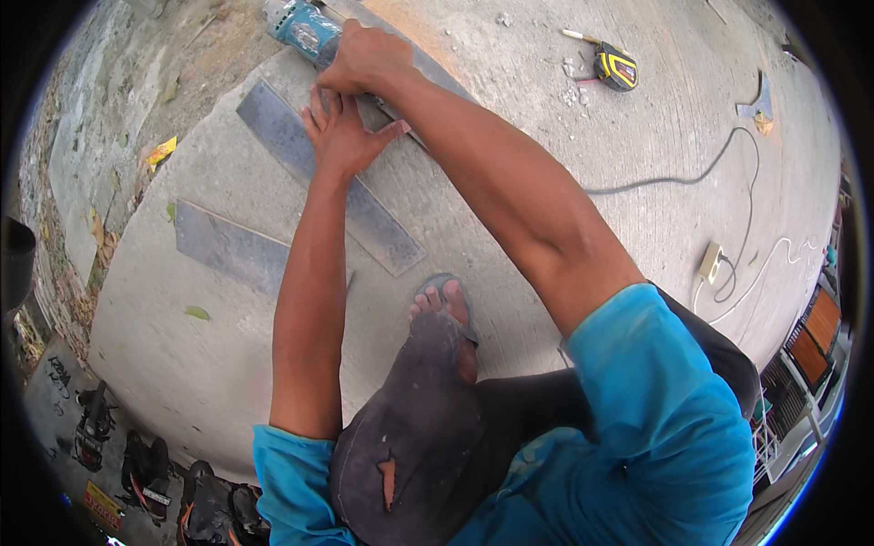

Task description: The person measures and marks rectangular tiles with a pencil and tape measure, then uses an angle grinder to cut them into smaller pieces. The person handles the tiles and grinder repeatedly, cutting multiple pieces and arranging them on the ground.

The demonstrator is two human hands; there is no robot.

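My right hand (364, 59) is closed around a teal angle grinder (300, 32) at the upper left, over a long grey tile strip (432, 73). My left hand (341, 136) lies just below it, fingers spread, pressing down beside the grinder at the strip's edge; what lies under its fingertips is partly hidden. A second grey strip (382, 232) runs diagonally beneath my left wrist, and another (218, 237) lies to the left, partly behind my forearm. My sandalled foot (446, 309) is below the strips. The grinder's working end is cut off or hidden at the frame's top.
A yellow-black tape measure (615, 67), a small offcut (756, 100), a grey cord (674, 180) and a power strip (712, 262) lie on the concrete slab (146, 337). Rough ground with a yellow wrapper (162, 153) borders the left. Motorbikes (146, 478) stand at the lower left.
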